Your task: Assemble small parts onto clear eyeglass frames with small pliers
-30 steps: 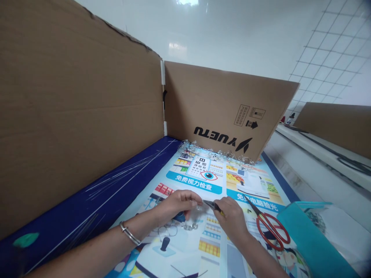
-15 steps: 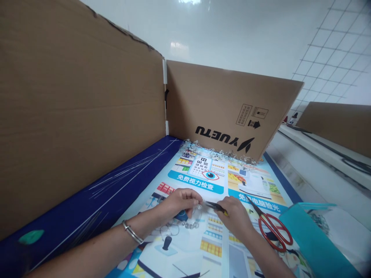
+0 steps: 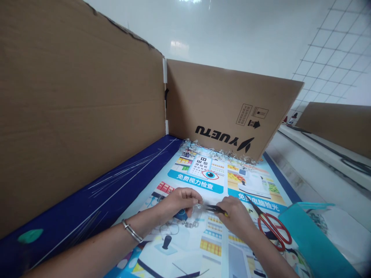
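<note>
Pinched between the fingers of my left hand (image 3: pixel 185 201) is one end of a string of clear beads (image 3: pixel 191 224), which hangs down below the hand in a curve. My right hand (image 3: pixel 235 215) is closed around a pair of pliers (image 3: pixel 216 209) with dark jaws and a bit of yellow on the handle. The jaws point left, a short way from the left fingertips and the beads. Whether the jaws are fully closed is too small to tell. A thin dark wire loop (image 3: pixel 169 228) lies under the left wrist.
Red-handled scissors (image 3: pixel 275 230) lie right of my right hand, beside a teal box (image 3: pixel 315 235) with a clear bag. Clear beaded pieces (image 3: pixel 220 155) line the foot of the cardboard panel (image 3: pixel 226 104). Another cardboard wall (image 3: pixel 81 104) stands left. Loose strands (image 3: pixel 121 173) lie on the blue border.
The plier tips have drawn back slightly to the right, away from my left fingertips, leaving a small gap. My left hand keeps its pinch on the beads.
</note>
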Motion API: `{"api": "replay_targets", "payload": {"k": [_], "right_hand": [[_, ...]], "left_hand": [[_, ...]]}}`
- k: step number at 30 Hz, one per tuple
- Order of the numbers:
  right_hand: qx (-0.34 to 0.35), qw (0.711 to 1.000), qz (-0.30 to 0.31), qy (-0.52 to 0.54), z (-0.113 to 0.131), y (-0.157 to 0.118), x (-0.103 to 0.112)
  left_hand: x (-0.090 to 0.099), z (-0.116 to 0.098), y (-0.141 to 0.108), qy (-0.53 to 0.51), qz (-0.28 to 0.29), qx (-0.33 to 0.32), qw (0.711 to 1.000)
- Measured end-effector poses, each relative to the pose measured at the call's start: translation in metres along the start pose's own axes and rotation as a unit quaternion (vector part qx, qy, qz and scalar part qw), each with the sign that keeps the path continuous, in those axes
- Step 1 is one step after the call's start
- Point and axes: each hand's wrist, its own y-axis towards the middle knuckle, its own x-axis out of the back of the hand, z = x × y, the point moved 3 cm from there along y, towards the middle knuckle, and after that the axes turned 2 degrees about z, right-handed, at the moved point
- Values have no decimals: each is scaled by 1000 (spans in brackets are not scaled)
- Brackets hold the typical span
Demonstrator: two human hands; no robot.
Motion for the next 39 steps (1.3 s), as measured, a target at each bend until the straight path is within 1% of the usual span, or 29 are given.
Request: {"api": "replay_targets", "payload": {"k": [4, 13, 17, 25, 28, 31, 33, 35, 37, 39], "right_hand": [[-1, 1000, 6, -21, 4, 0, 3], [10, 996, -28, -85, 7, 1, 24], [17, 995, -40, -93, 9, 2, 25], [17, 994, -60, -87, 13, 1, 26], [13, 994, -68, -86, 14, 1, 25], [10, 994, -76, -81, 15, 0, 21], [7, 994, -81, -78, 15, 0, 18], [-2, 994, -80, -78, 14, 0, 16], [-8, 994, -76, -77, 14, 0, 15], [-5, 994, -74, -74, 15, 0, 14]], "left_hand": [[0, 0, 0, 2, 4, -2, 1000], [-2, 0, 1, 6, 2, 9, 1000], [-2, 5, 2, 4, 10, 19, 1000], [0, 15, 5, 9, 3, 26, 1000], [-1, 15, 5, 18, 8, 27, 999], [0, 7, 4, 58, -16, -11, 998], [1, -1, 3, 107, -52, -55, 991], [0, -7, 1, 150, -65, -75, 984], [-1, -10, 1, 179, -56, -76, 979], [-3, -9, 1, 185, -36, -66, 980]]}}
